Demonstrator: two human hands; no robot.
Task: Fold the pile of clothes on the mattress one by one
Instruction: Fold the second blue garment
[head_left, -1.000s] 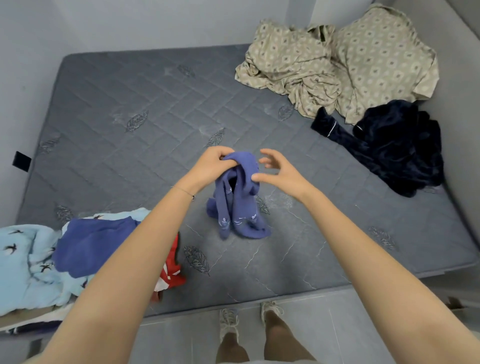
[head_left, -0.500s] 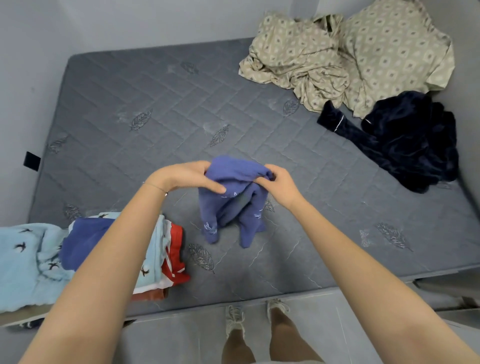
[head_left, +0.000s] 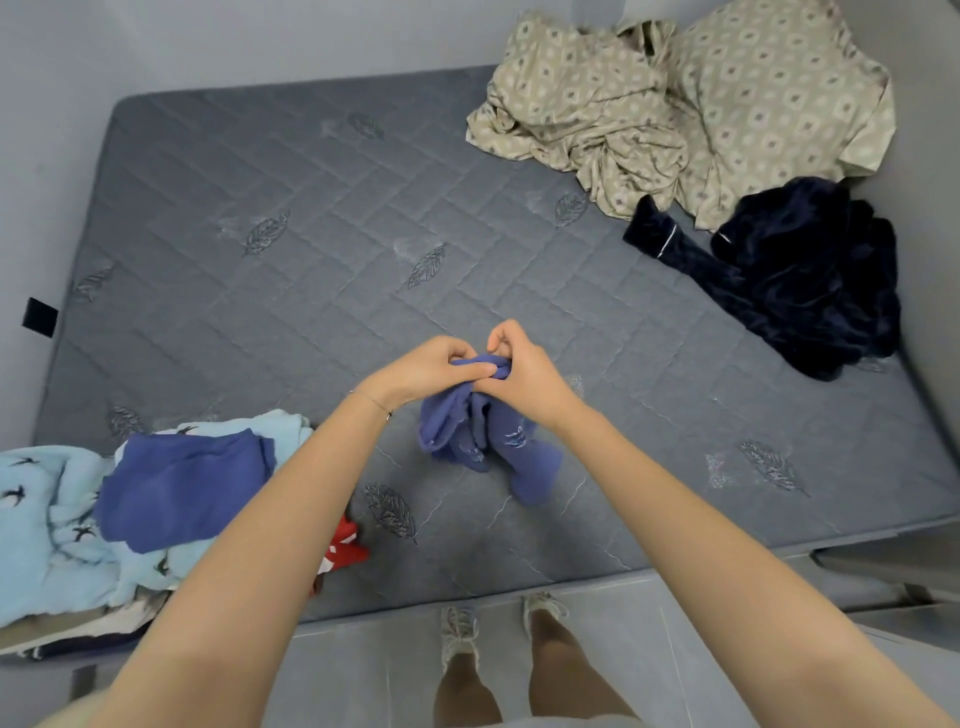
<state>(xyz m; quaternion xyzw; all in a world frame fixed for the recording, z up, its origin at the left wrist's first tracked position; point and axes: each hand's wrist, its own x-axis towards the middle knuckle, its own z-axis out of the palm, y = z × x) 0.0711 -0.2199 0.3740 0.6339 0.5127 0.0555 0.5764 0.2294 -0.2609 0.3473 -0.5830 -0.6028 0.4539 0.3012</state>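
Left grip and right grip are both pinching the bunched top of the small blue garment, hanging limp above the near middle of the mattress, seemingly light, soft, best held at its corners.

The mattress is grey with leaf motifs. The centre garment is periwinkle blue. Upper right, the bedding is beige with a diamond print, the robe navy with white piping. Lower left, the pale blue cloth bears black birds.
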